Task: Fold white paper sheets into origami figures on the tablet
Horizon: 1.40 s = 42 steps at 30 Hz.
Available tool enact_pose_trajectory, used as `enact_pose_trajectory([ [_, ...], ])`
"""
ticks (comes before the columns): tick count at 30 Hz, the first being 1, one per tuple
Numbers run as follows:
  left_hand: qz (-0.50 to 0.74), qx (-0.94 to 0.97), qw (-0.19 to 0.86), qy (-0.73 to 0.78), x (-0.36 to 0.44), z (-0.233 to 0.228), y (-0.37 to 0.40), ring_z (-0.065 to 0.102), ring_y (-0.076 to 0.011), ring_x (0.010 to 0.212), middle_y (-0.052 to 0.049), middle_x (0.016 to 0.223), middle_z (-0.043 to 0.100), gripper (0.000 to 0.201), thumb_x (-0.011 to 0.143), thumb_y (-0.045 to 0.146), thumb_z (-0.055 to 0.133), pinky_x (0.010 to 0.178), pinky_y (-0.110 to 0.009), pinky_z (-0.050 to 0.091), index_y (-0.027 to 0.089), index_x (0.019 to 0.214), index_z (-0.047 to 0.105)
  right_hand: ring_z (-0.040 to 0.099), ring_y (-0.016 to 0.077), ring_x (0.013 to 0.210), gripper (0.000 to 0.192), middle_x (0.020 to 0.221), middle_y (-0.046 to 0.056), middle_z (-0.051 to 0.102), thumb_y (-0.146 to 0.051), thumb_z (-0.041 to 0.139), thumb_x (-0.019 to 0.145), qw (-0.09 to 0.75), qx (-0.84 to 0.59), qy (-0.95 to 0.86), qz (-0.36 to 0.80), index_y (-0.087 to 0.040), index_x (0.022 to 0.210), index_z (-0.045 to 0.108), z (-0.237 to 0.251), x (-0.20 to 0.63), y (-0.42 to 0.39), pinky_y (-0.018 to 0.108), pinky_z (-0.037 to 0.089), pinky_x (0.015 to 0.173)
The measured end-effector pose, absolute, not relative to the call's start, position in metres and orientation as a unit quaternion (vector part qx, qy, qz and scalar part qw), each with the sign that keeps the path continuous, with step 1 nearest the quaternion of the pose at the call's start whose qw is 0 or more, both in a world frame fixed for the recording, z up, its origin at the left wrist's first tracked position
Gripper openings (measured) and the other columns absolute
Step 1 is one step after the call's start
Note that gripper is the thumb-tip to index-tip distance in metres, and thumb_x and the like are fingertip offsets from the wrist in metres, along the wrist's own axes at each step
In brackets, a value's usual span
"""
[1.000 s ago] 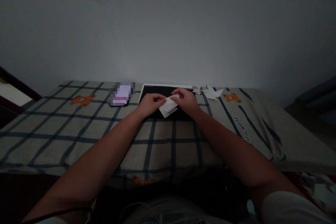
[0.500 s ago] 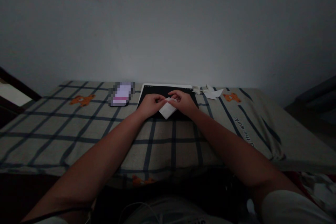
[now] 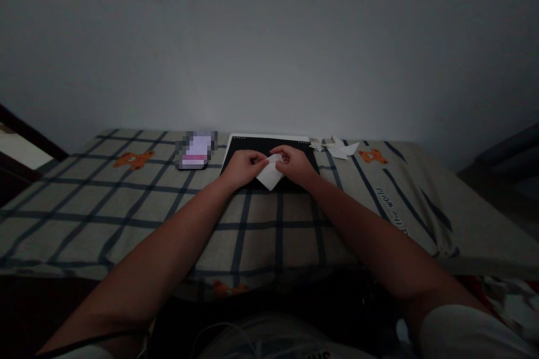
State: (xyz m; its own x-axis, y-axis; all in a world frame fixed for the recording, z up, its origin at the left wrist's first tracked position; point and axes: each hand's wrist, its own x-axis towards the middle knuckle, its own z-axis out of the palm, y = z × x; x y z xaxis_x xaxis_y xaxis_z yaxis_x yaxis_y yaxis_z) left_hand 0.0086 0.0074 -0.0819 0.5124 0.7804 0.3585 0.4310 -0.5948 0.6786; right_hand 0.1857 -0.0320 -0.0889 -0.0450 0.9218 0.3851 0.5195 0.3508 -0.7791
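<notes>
A small white folded paper (image 3: 270,175), pointed at its lower end, is held between my two hands. My left hand (image 3: 244,168) pinches its left upper edge between thumb and fingers. On the other side, my right hand (image 3: 295,165) grips the right upper part, thumb bent over the paper. Both hands are just above a black pad (image 3: 263,144) with a white border, which they and the paper partly cover. The finer folds are too dim to make out.
Folded white paper pieces (image 3: 343,150) lie right of the pad. A phone (image 3: 196,150) with a lit, blurred screen rests to the left. A checked cloth (image 3: 177,190) with orange bear prints covers the table, which meets a grey wall (image 3: 269,45) at the back.
My right thumb has shifted a little, bending away from the left thumb. The folded paper has turned slightly and more of its upper part shows. The other things stay put.
</notes>
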Motion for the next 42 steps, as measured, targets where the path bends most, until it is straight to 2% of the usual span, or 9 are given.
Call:
enact_pose_trajectory([
  [4,0.325,0.825,0.272,0.374,0.009,-0.081,0.006,0.061,-0.0159,0.068,-0.003,0.077,0.070,0.023,0.076,0.033,0.057,0.059,-0.025,0.044,0.016,0.083,0.071,0.055,0.0127,0.066,0.041,0.079,0.003,0.063,-0.009,0.050,0.063,0.442,-0.538,-0.691,0.193,-0.014,0.101,0.063,-0.089,0.187,-0.032,0.026,0.046,0.065],
  [11,0.318,0.829,0.287,0.358,0.007,-0.083,0.011,0.063,-0.0179,0.076,-0.003,0.084,0.072,0.024,0.077,0.033,0.056,0.070,-0.028,0.047,0.018,0.087,0.072,0.057,0.0138,0.070,0.040,0.079,0.002,0.063,-0.013,0.053,0.065,0.463,-0.541,-0.681,0.170,-0.016,0.103,0.062,-0.091,0.194,-0.030,0.027,0.046,0.069],
  [17,0.332,0.805,0.302,0.388,0.006,-0.084,0.013,0.063,-0.0184,0.073,-0.004,0.082,0.072,0.025,0.075,0.033,0.058,0.068,-0.028,0.048,0.017,0.087,0.073,0.059,0.0139,0.070,0.030,0.081,0.004,0.065,-0.019,0.056,0.071,0.485,-0.537,-0.669,0.171,-0.016,0.101,0.062,-0.092,0.194,-0.028,0.027,0.047,0.068],
  [22,0.389,0.757,0.281,0.443,0.004,-0.081,0.014,0.062,-0.0181,0.072,-0.006,0.082,0.071,0.029,0.074,0.034,0.059,0.064,-0.027,0.046,0.015,0.092,0.071,0.057,0.0136,0.070,0.023,0.085,0.006,0.064,-0.029,0.062,0.072,0.524,-0.544,-0.642,0.131,-0.016,0.091,0.060,-0.092,0.195,-0.024,0.026,0.046,0.063],
  [25,0.422,0.740,0.273,0.447,0.003,-0.081,0.015,0.060,-0.0157,0.066,-0.003,0.075,0.069,0.033,0.074,0.031,0.058,0.059,-0.025,0.044,0.015,0.100,0.068,0.054,0.0124,0.064,0.019,0.075,0.003,0.061,-0.035,0.061,0.075,0.528,-0.553,-0.635,0.107,-0.017,0.082,0.058,-0.090,0.195,-0.026,0.026,0.044,0.060],
  [28,0.449,0.726,0.269,0.446,0.002,-0.080,0.016,0.058,-0.0142,0.063,-0.002,0.072,0.067,0.034,0.075,0.029,0.057,0.059,-0.024,0.044,0.014,0.105,0.065,0.053,0.0119,0.058,0.023,0.064,0.000,0.058,-0.040,0.060,0.076,0.503,-0.543,-0.656,0.148,-0.018,0.075,0.055,-0.089,0.192,-0.030,0.025,0.043,0.057],
  [36,0.481,0.712,0.282,0.427,0.004,-0.084,0.018,0.058,-0.0124,0.057,0.000,0.067,0.064,0.027,0.073,0.020,0.058,0.053,-0.022,0.043,0.016,0.099,0.056,0.056,0.0117,0.063,0.016,0.072,0.000,0.060,-0.029,0.064,0.072,0.498,-0.510,-0.677,0.179,-0.017,0.080,0.056,-0.095,0.190,-0.028,0.025,0.044,0.061],
  [40,0.463,0.752,0.233,0.408,0.004,-0.088,0.019,0.058,-0.0127,0.058,0.000,0.067,0.063,0.010,0.075,0.020,0.056,0.055,-0.023,0.043,0.017,0.083,0.062,0.054,0.0110,0.062,0.017,0.071,0.000,0.059,-0.024,0.061,0.073,0.501,-0.512,-0.678,0.162,-0.016,0.088,0.060,-0.094,0.192,-0.027,0.024,0.043,0.061],
  [42,0.444,0.777,0.209,0.393,0.003,-0.089,0.020,0.060,-0.0141,0.068,-0.003,0.077,0.067,0.016,0.078,0.021,0.054,0.061,-0.025,0.045,0.017,0.086,0.067,0.052,0.0104,0.060,0.022,0.071,0.000,0.059,-0.021,0.058,0.075,0.489,-0.508,-0.693,0.150,-0.015,0.096,0.061,-0.093,0.193,-0.027,0.024,0.043,0.061],
])
